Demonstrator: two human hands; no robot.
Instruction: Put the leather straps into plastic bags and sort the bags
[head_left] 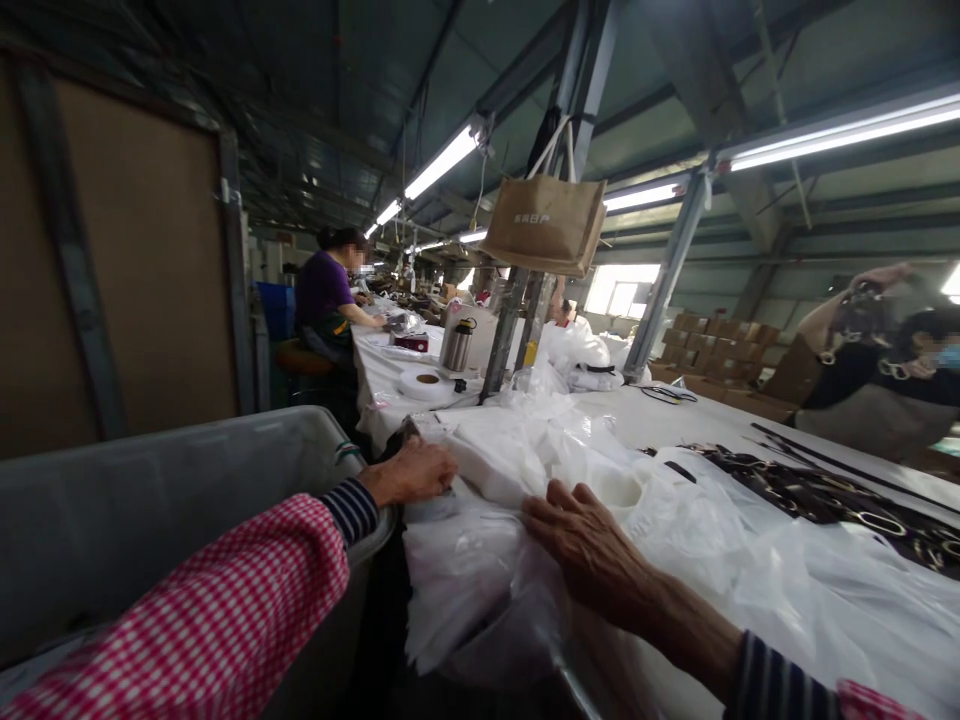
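My left hand (415,470) is closed, its fingers curled at the table's near left corner, right over the edge of a stack of clear plastic bags (457,575). What its fingers hold is hidden from me. Lying on the same plastic, my right hand (581,545) has its fingers apart and bent a little, with nothing gripped. The bags droop over the front edge of the table. Between and beyond my hands lies a white padded bundle (491,455), and more loose clear plastic (750,560) spreads to the right.
A grey plastic bin (187,450) stands at my left. Dark straps with metal rings (840,500) lie on the right. Further along are a tape roll (426,383), a steel flask (459,345) and a post with a hanging tan bag (544,225). Co-workers sit and stand around.
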